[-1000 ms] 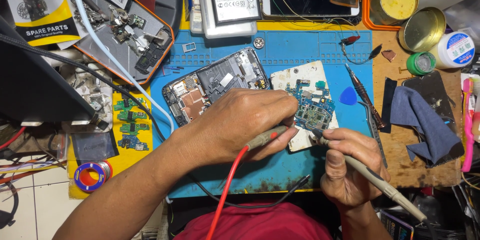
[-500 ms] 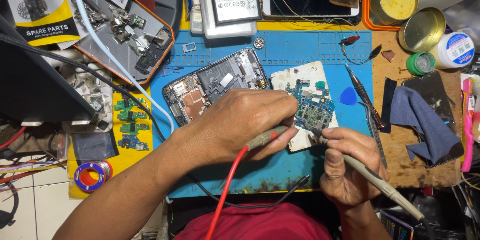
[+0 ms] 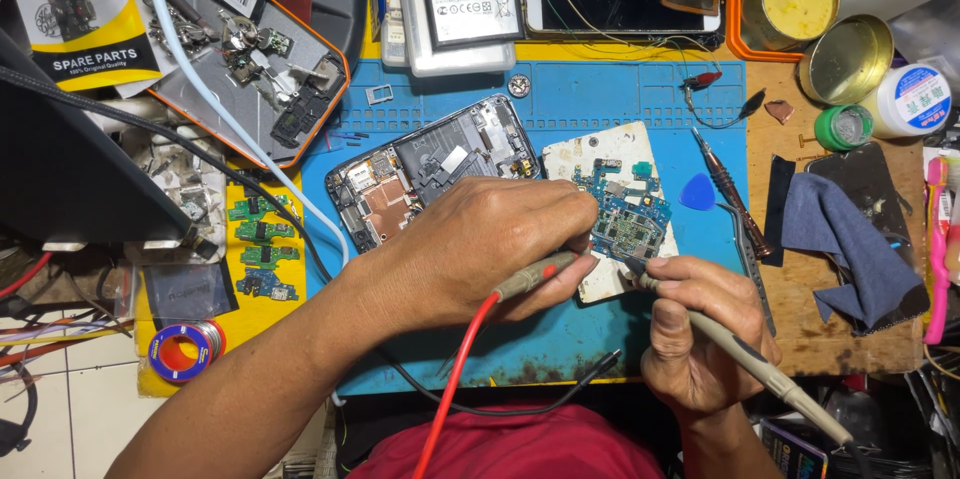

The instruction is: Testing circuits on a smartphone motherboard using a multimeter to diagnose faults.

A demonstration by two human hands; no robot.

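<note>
My left hand (image 3: 480, 249) grips a red-wired test probe (image 3: 530, 275), its tip at the blue circuit board (image 3: 628, 214). My right hand (image 3: 700, 334) holds a black-wired test probe (image 3: 745, 354), whose tip touches the board's lower edge. The board lies on a worn white tile (image 3: 600, 154) on the blue work mat (image 3: 600, 99). An opened phone body (image 3: 430, 164) with exposed internals lies just left of the tile, partly behind my left hand.
A screwdriver (image 3: 730, 194), tweezers and a blue pick (image 3: 697, 192) lie right of the tile. A blue cloth (image 3: 850, 244), tins and small jars sit at right. Phones and a battery line the top. Small green boards (image 3: 260, 244), a solder spool (image 3: 185, 349) and a parts tray are left.
</note>
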